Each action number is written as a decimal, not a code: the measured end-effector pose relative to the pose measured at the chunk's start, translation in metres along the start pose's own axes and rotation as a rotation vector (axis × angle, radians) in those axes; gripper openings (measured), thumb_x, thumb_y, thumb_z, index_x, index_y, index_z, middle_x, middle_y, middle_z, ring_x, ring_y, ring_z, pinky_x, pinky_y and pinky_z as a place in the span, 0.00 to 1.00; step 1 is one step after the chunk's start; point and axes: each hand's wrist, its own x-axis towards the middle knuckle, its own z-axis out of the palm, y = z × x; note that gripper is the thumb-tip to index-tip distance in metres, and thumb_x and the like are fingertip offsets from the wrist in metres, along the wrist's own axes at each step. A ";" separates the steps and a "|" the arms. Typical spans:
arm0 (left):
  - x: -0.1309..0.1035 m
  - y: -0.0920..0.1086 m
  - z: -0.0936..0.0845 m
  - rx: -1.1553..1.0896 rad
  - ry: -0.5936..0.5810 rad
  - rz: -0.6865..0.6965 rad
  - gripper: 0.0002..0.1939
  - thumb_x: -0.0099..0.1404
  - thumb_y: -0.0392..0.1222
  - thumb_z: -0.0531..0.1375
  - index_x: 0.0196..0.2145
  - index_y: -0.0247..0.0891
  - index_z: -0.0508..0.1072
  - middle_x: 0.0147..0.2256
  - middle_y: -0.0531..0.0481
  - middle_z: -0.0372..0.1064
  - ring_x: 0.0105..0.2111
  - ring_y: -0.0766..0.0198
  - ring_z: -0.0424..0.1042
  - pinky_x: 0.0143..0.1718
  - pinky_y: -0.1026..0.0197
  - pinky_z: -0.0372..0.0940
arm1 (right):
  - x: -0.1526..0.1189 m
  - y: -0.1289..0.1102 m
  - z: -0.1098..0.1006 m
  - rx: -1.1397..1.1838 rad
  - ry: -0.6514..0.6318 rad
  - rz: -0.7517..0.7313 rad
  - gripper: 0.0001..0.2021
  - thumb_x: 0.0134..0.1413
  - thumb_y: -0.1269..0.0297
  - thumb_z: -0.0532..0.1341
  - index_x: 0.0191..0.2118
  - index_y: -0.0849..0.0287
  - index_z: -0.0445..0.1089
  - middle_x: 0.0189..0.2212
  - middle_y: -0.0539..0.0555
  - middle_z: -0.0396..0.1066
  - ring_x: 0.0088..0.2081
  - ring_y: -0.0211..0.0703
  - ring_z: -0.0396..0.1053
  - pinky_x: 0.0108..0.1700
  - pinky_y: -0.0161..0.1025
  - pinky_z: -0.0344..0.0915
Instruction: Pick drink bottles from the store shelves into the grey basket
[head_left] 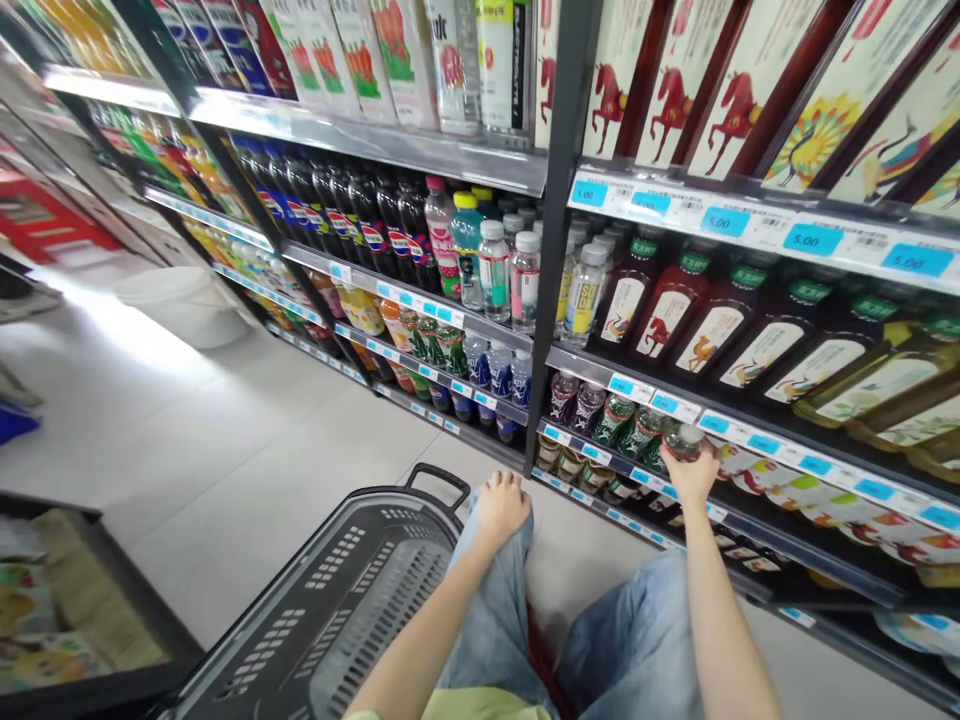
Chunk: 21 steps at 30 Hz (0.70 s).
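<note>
My right hand (pixel 691 472) is closed round the upper part of a small bottle with a clear cap (pixel 682 438), at the front of a lower shelf on the right. Green-labelled bottles (pixel 616 418) stand just left of it on the same shelf. My left hand (pixel 503 508) rests on my left knee, palm down, with its fingers spread a little and nothing in it. Beside my left leg is a dark grey shopping basket (pixel 337 560) with a loop handle (pixel 439 480).
Drink shelves run along the back and right, with a dark upright post (pixel 559 200) between two sections. Price strips (pixel 720 222) line the shelf edges. A white round tub (pixel 184 305) stands on the floor at the left. A dark crate (pixel 112 590) with packages is at the lower left.
</note>
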 end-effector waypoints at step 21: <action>-0.001 -0.008 0.003 0.005 0.039 0.000 0.21 0.73 0.42 0.52 0.54 0.34 0.80 0.58 0.32 0.73 0.62 0.39 0.65 0.58 0.39 0.64 | -0.046 -0.062 -0.019 -0.008 -0.264 -0.152 0.24 0.43 0.58 0.62 0.49 0.50 0.79 0.54 0.57 0.80 0.52 0.63 0.72 0.49 0.55 0.72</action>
